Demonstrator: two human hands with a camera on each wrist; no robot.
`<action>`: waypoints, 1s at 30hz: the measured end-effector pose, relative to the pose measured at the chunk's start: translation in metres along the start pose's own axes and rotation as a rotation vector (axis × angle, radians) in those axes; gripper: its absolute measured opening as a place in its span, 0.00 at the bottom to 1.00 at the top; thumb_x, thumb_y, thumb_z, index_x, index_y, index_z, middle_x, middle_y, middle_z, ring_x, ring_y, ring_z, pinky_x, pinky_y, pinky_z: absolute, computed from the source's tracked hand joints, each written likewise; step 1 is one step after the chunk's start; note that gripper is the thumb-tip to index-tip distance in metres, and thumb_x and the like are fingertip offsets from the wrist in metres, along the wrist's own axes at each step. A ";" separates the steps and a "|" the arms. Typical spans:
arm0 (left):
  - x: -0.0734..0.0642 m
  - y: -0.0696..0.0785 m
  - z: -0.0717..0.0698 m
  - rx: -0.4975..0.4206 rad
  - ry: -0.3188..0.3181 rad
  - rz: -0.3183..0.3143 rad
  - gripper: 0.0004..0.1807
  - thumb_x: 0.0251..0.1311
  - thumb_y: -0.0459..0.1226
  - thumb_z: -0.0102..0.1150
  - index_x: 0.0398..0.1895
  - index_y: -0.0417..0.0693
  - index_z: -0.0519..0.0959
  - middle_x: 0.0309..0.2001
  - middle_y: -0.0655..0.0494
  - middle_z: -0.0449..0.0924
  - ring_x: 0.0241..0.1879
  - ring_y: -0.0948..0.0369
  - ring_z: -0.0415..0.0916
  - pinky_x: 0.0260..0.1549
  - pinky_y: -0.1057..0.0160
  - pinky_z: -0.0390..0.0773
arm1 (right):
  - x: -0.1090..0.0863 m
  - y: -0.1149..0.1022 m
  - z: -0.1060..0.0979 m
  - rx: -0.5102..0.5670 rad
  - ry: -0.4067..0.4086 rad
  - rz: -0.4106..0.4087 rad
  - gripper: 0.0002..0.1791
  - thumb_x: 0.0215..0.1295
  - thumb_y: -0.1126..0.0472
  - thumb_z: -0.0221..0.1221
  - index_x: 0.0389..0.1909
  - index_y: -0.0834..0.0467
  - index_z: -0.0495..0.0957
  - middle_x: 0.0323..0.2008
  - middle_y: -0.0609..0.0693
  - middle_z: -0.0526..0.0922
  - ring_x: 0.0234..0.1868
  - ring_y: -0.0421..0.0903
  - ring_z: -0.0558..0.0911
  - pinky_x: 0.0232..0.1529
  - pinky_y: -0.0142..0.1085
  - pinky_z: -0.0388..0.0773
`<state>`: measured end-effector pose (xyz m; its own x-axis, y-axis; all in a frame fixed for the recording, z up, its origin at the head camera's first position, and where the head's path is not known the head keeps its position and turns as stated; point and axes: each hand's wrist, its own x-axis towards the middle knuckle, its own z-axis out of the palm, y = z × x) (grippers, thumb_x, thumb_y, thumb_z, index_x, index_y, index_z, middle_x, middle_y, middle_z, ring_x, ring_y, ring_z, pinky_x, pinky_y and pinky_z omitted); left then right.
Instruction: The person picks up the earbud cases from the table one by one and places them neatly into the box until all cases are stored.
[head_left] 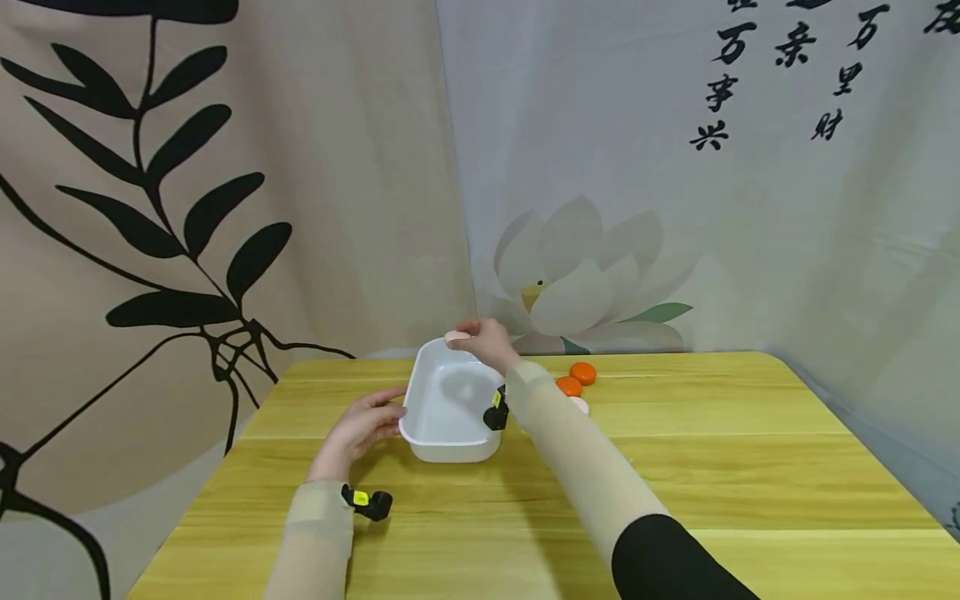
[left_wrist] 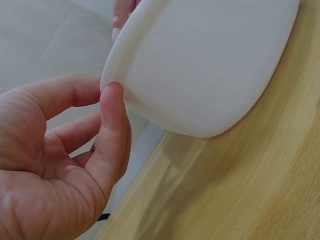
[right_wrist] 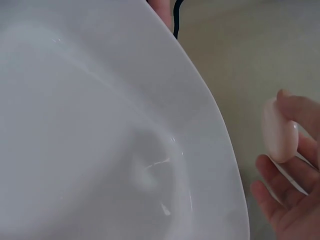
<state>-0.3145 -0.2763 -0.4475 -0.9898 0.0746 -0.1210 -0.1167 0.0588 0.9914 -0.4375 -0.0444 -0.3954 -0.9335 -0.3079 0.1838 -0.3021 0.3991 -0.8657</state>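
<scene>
A white rectangular container point(head_left: 453, 392) with rounded corners sits on the wooden table. At its left side, my left hand point(head_left: 369, 421) holds the rim; in the left wrist view, the thumb and a finger of the left hand point(left_wrist: 65, 150) meet at the container's edge point(left_wrist: 200, 65). Over the far end, my right hand point(head_left: 487, 343) pinches a smooth, pale pink oval piece point(head_left: 456, 336). The right wrist view shows this oval piece point(right_wrist: 279, 131) between thumb and fingers, beyond the rim. The inside of the container point(right_wrist: 90, 140) shows a shadow and glossy reflections.
Two orange oval pieces point(head_left: 582, 372) lie right of the container near the table's far edge. Close to them is another pale pink piece point(head_left: 580, 405), partly behind the right sleeve point(head_left: 592, 467). Behind the table point(head_left: 720, 467) hangs a printed cloth point(head_left: 360, 167).
</scene>
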 end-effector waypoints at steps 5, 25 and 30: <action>0.001 0.000 0.000 0.003 0.005 -0.002 0.29 0.63 0.28 0.57 0.68 0.35 0.65 0.38 0.48 0.79 0.31 0.59 0.78 0.35 0.65 0.81 | 0.001 0.000 0.004 -0.016 0.018 -0.026 0.22 0.56 0.55 0.69 0.49 0.62 0.82 0.46 0.54 0.84 0.47 0.49 0.79 0.50 0.39 0.75; 0.002 -0.001 0.000 -0.012 -0.022 0.013 0.31 0.63 0.28 0.56 0.69 0.31 0.61 0.36 0.51 0.78 0.30 0.61 0.77 0.34 0.67 0.81 | 0.003 0.004 0.013 0.023 0.020 0.023 0.22 0.56 0.56 0.69 0.50 0.62 0.82 0.47 0.54 0.83 0.46 0.48 0.79 0.50 0.39 0.76; 0.002 -0.001 0.001 -0.010 0.000 0.003 0.30 0.62 0.27 0.56 0.68 0.34 0.64 0.37 0.50 0.78 0.31 0.60 0.78 0.34 0.66 0.81 | 0.002 0.005 0.016 -0.001 0.028 0.022 0.21 0.56 0.56 0.69 0.49 0.62 0.82 0.47 0.54 0.83 0.47 0.49 0.79 0.52 0.40 0.75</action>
<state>-0.3166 -0.2754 -0.4493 -0.9902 0.0743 -0.1180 -0.1146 0.0483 0.9922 -0.4382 -0.0567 -0.4065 -0.9451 -0.2744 0.1775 -0.2812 0.4062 -0.8694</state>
